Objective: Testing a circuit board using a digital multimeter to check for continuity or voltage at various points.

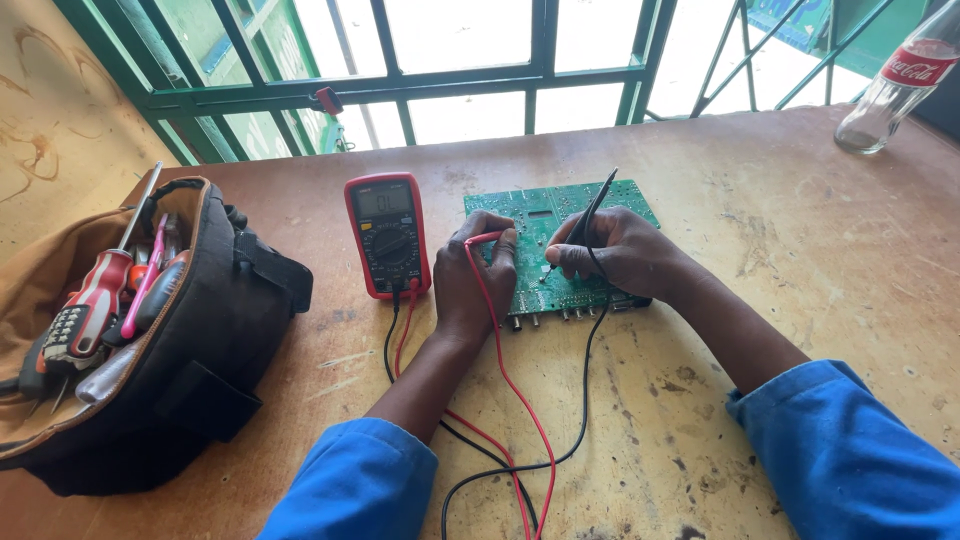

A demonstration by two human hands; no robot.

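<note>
A green circuit board (541, 208) lies flat on the worn wooden table (800, 250). My left hand (474, 272) holds a red test probe (484, 238) with its tip on the board's left part. My right hand (622, 250) grips a black test probe (594, 212) like a pen, tip pressed on the board's middle. A red multimeter (387, 233) with a grey display lies just left of the board. Its red lead (515, 390) and black lead (575, 420) trail toward me between my blue sleeves.
An open brown and black tool bag (190, 340) holding several screwdrivers sits at the left. A clear glass bottle (892, 85) stands at the far right corner. Green window bars (450, 80) run behind the table's far edge.
</note>
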